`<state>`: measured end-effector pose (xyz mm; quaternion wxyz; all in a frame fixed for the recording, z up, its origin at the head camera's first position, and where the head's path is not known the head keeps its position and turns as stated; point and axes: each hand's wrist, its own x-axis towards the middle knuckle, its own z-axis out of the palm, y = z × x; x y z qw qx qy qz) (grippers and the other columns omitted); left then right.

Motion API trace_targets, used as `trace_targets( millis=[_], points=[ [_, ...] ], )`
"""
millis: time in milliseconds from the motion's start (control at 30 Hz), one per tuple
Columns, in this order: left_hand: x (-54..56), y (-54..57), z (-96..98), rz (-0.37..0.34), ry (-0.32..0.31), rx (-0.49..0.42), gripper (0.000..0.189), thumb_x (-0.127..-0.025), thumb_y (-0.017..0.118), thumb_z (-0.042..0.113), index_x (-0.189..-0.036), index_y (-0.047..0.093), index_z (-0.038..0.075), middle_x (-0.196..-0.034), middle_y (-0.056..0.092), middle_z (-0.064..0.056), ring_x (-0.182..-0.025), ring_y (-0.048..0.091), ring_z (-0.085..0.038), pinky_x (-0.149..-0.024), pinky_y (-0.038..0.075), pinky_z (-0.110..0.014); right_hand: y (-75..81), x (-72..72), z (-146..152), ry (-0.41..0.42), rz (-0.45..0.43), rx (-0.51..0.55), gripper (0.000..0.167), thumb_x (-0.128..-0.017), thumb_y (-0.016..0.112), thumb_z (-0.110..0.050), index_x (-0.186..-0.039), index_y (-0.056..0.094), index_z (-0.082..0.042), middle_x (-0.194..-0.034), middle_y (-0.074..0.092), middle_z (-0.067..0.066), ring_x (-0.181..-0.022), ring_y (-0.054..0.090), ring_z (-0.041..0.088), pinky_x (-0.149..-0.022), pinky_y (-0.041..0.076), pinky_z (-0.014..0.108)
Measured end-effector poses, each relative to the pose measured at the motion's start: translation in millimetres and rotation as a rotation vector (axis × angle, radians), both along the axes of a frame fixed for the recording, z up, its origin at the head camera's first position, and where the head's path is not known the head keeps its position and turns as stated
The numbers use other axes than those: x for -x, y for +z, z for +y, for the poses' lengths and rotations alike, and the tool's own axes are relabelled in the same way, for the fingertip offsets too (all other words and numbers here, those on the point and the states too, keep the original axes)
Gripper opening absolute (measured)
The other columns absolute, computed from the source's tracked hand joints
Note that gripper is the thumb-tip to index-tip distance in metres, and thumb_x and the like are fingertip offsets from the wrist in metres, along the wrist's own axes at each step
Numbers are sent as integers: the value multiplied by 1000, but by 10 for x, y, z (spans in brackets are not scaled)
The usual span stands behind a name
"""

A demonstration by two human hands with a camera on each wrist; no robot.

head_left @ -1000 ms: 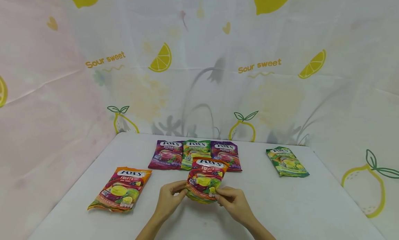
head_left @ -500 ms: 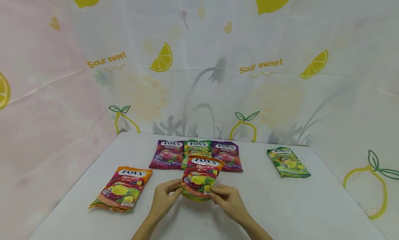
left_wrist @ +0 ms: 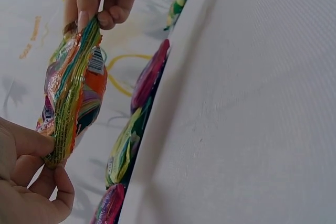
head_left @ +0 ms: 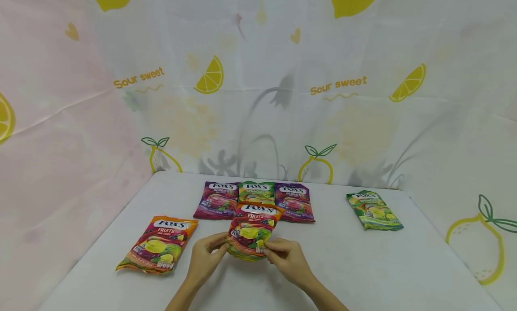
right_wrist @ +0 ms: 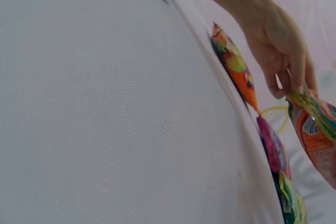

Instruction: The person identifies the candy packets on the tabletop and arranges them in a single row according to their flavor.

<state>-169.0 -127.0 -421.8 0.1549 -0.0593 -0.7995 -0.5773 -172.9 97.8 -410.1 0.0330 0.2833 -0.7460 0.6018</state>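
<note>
The glossy orange-and-red plastic candy bag (head_left: 251, 231) hangs between left hand (head_left: 204, 259) and right hand (head_left: 290, 260), both pinching its bottom corners: likely light, squashy, slippery, best held by that crimped seam (left_wrist: 71, 100). White flat-topped table (head_left: 387, 266) below the grip.

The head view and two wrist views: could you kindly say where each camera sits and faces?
Head: on the head, facing forward and down at the table and held Fruits bag; left hand, right hand and forearms show.
Left wrist: on that wrist, facing across the bag; both hands show.
Right wrist: on that wrist, facing the left hand and forearm; little, if any, right hand shows.
Shared: both wrist views show the bag and left hand.
</note>
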Motion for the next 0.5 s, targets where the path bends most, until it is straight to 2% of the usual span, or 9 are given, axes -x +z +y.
trace_targets(
  millis=[167,500],
  points=[
    [-25,9,-39,-30,12,15,24,-82,64,-7,-106,66,-9,-104,68,-20,-87,68,-21,-81,51,-25,-11,9,-60,11,-11,6,25,-85,63,1,-104,62,17,-83,65,24,-65,56,5,-55,49,20],
    [-53,-22,-128,-55,22,10,26,-82,63,-7,-107,64,-11,-104,68,-22,-90,68,-23,-79,50,-19,-61,8,-154,17,-44,9,24,-85,63,2,-104,63,17,-80,64,24,-65,54,2,-55,47,18]
  ],
)
